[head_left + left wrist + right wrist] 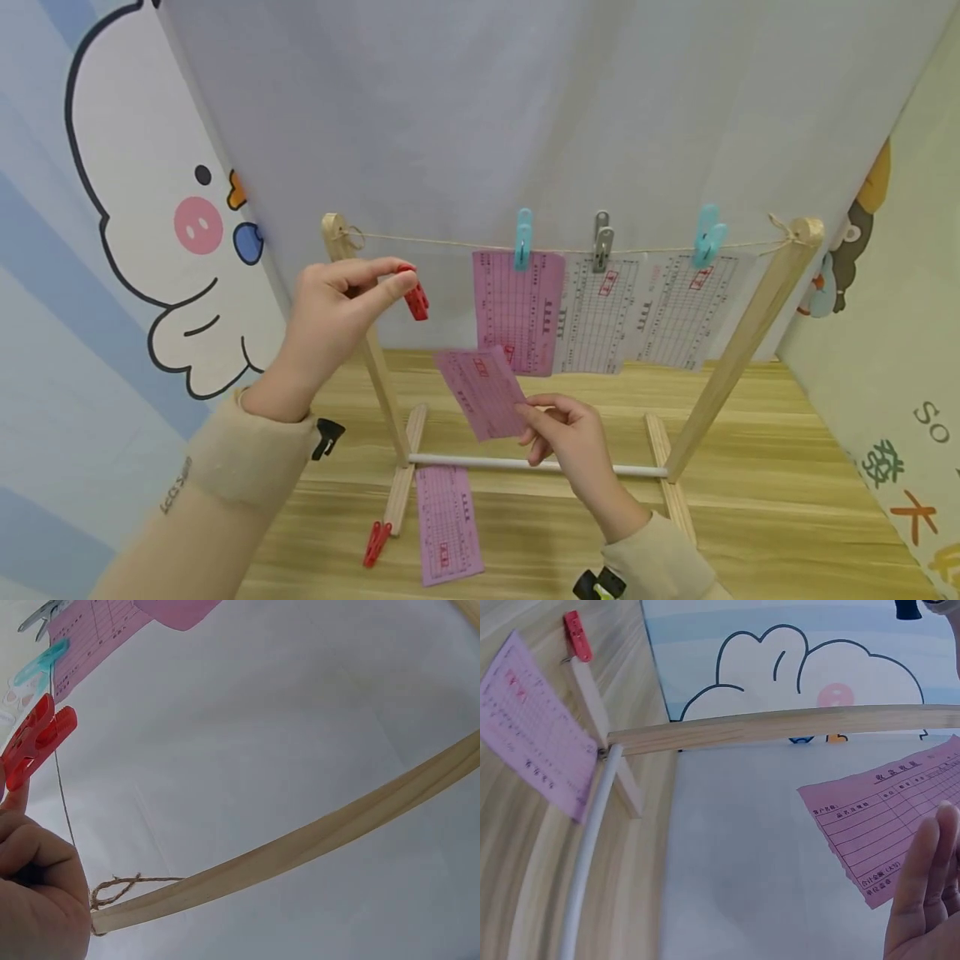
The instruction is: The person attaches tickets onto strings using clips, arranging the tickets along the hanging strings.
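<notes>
My left hand (pixel 337 304) pinches a red peg (pixel 417 302), string (pixel 442 242) near its fingers (pixel 371 268); my right hand (pixel 570 437) pinches a pink slip (pixel 480 392).

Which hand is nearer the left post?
Left. In the head view, the left hand overlaps the left post near its top; the right hand is well right of it, holding a pink slip.
</notes>
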`<state>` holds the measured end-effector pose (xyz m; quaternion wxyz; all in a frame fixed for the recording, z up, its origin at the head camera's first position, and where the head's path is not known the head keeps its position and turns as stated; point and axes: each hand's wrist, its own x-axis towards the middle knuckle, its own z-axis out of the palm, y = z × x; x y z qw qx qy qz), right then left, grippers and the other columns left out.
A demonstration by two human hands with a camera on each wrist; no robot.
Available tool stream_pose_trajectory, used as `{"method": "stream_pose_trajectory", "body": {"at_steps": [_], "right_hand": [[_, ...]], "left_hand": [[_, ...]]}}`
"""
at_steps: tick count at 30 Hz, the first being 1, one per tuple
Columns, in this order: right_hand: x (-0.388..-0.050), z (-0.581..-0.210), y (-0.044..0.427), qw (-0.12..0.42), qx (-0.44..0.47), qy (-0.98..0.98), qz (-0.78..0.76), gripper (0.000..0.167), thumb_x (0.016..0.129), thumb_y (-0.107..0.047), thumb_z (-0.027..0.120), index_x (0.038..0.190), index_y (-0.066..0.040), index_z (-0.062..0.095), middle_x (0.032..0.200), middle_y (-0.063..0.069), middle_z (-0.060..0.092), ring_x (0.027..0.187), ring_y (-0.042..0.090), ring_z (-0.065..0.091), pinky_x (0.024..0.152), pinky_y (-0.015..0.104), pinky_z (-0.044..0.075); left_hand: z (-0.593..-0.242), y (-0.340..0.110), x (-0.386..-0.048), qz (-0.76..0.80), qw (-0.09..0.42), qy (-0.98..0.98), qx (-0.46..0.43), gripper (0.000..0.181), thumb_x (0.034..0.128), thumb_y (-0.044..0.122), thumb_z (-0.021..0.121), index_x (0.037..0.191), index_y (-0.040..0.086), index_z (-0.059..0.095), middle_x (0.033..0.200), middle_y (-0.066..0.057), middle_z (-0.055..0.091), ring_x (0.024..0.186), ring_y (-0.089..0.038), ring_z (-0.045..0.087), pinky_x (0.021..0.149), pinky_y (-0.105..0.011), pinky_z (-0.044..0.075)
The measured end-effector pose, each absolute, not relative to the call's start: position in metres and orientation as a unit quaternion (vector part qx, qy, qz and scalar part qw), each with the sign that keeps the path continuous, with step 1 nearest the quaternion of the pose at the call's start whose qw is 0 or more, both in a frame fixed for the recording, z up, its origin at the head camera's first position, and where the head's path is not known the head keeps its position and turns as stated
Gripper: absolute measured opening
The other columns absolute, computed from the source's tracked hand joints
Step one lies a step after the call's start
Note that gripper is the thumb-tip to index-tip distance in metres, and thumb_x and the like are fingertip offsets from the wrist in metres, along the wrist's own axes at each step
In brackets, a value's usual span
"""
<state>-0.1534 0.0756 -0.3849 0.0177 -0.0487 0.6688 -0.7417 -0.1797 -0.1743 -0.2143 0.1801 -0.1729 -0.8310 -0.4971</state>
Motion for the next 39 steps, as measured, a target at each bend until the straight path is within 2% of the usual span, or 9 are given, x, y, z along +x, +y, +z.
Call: {"method": "stream_pose_trajectory", "body": {"at_steps": [4,8,11,21,32,39], "right_hand": [[-0.157,-0.378,0.07,0.009,-0.052,0.652,-0.757,0.02,0.093,-0.006,0.066,0.103,0.012,0.065,0.057,-0.005,0.064,0.041,0.006,0.055,0.047,0.024,0.052],[-0.16,-0.372,0.064,0.006,-0.048,0.631,-0.775,0.009,0.093,-0.006,0.066,0.1,0.0,0.068,0.056,-0.004,0.064,0.041,0.007,0.054,0.046,0.024,0.051],[-0.162,-0.367,0.059,-0.001,-0.049,0.618,-0.785,0.007,0.093,-0.004,0.065,0.099,-0.004,0.069,0.055,-0.004,0.064,0.04,0.007,0.054,0.045,0.024,0.05],[-0.173,-0.356,0.049,-0.024,-0.028,0.581,-0.813,0.006,0.092,-0.007,0.069,0.094,-0.002,0.067,0.056,-0.003,0.063,0.039,0.007,0.053,0.042,0.022,0.048],[-0.185,-0.349,0.037,-0.028,-0.022,0.555,-0.831,0.003,0.092,-0.003,0.068,0.095,-0.003,0.068,0.055,-0.002,0.063,0.037,0.007,0.051,0.04,0.022,0.046],[-0.19,-0.343,0.029,-0.021,-0.022,0.555,-0.832,0.004,0.093,-0.004,0.067,0.096,-0.002,0.067,0.054,-0.003,0.062,0.036,0.006,0.05,0.039,0.022,0.046]], "left_hand": [[-0.203,-0.172,-0.184,-0.495,0.181,-0.832,-0.172,0.02,0.0919,0.018,0.072,0.104,0.003,0.078,0.05,0.006,0.035,0.046,-0.009,0.019,0.046,-0.026,0.021],[-0.193,-0.17,-0.189,-0.494,0.188,-0.832,-0.168,0.021,0.0915,0.019,0.073,0.103,0.003,0.078,0.05,0.008,0.033,0.049,-0.008,0.018,0.047,-0.026,0.019],[-0.189,-0.169,-0.193,-0.492,0.193,-0.832,-0.168,0.021,0.0913,0.02,0.073,0.103,0.004,0.078,0.049,0.009,0.03,0.05,-0.008,0.017,0.048,-0.025,0.018],[-0.176,-0.165,-0.2,-0.501,0.196,-0.825,-0.175,0.025,0.0919,0.023,0.072,0.107,0.004,0.077,0.048,0.008,0.024,0.049,-0.012,0.014,0.046,-0.027,0.016],[-0.166,-0.157,-0.211,-0.491,0.206,-0.828,-0.176,0.027,0.0923,0.028,0.072,0.109,0.008,0.077,0.047,0.008,0.028,0.048,-0.011,0.014,0.046,-0.027,0.016],[-0.164,-0.152,-0.217,-0.48,0.207,-0.834,-0.176,0.028,0.0927,0.027,0.071,0.11,0.006,0.077,0.043,0.009,0.034,0.044,-0.008,0.015,0.044,-0.024,0.016]]}}
